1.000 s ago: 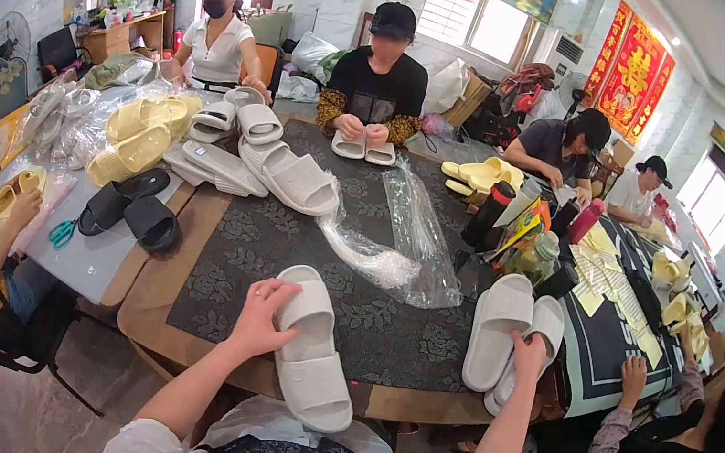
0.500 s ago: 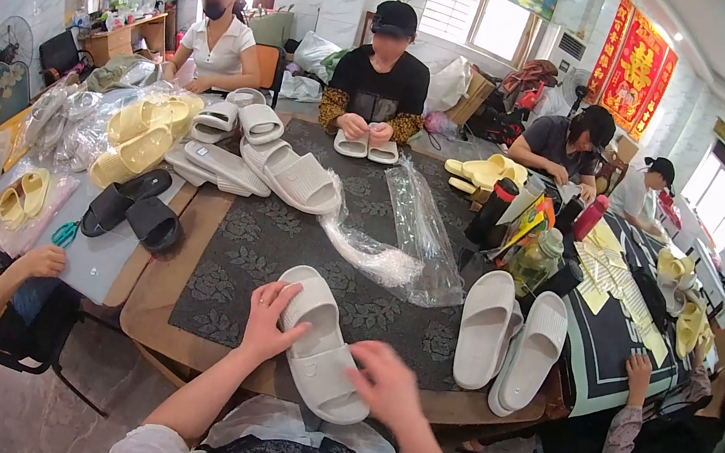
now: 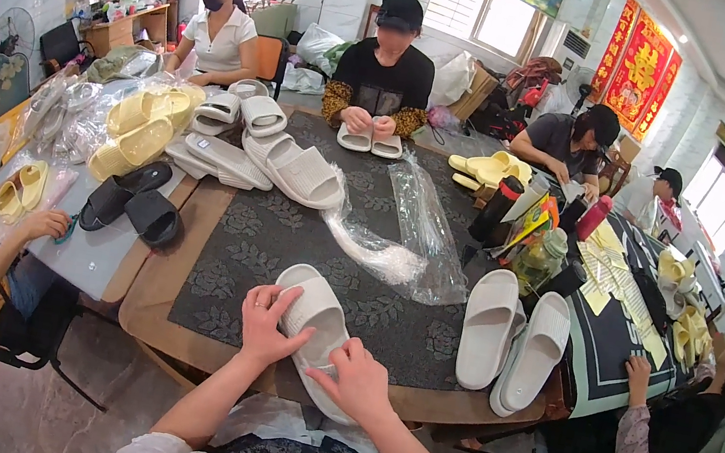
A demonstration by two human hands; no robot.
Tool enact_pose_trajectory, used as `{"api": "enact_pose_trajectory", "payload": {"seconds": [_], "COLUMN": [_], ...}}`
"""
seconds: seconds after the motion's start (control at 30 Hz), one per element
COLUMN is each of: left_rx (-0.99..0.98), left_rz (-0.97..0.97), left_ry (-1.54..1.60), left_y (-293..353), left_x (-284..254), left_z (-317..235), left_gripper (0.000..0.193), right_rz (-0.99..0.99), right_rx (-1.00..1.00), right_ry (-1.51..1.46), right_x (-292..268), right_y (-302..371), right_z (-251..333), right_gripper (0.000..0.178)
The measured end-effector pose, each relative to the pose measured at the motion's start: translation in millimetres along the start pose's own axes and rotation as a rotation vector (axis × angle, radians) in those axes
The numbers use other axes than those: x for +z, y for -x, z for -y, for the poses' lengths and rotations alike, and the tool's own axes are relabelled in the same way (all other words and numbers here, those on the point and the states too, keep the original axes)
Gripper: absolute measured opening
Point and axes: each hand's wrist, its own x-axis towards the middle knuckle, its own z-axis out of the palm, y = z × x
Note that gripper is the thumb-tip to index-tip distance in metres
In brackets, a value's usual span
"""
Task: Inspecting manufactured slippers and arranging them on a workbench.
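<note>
A light grey slide slipper (image 3: 325, 319) lies tilted at the near edge of the table, its lower end toward my body. My left hand (image 3: 269, 325) grips its upper left side, fingers over the edge and thumb across the inside. On the right side, my right hand (image 3: 362, 384) has its fingers bent onto the slipper, near the strap, and covers much of the lower part. Several more light grey slippers (image 3: 487, 331) stand to the right of my hands. Crumpled clear plastic bags (image 3: 426, 223) lie on the dark patterned mat (image 3: 227, 280) beyond.
Grey slippers (image 3: 304, 175) are heaped at the far left, beside bagged yellow slippers (image 3: 135, 150) and black slippers (image 3: 153, 217). Bottles (image 3: 539, 258) stand at the right. Co-workers sit around the table; a hand at the left (image 3: 45, 225) holds a teal tool, partly hidden.
My right hand has moved left and in onto the slipper, and its fingers are bent against it. My left hand keeps its hold. The co-worker's hand at the left has lifted slightly.
</note>
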Motion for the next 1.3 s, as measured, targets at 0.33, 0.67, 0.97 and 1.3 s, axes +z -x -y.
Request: {"api": "enact_pose_trajectory", "payload": {"seconds": [0.33, 0.67, 0.97, 1.3], "left_rx": [-0.382, -0.024, 0.035, -0.054], "left_rz": [-0.391, 0.452, 0.393, 0.3], "left_ry": [0.247, 0.35, 0.252, 0.251], "left_y": [-16, -12, -31, -9], "left_x": [-29, -21, 17, 32], "left_z": [63, 32, 14, 19], "left_gripper": [0.051, 0.053, 0.047, 0.051], "right_rz": [0.023, -0.094, -0.059, -0.423], "right_rx": [0.017, 0.231, 0.011, 0.693], "right_ry": [-0.002, -0.045, -0.281, -0.744], "right_x": [-25, -20, 4, 40], "right_y": [19, 25, -12, -53], "right_z": [-29, -77, -93, -222], "right_gripper": [0.028, 0.046, 0.049, 0.027]}}
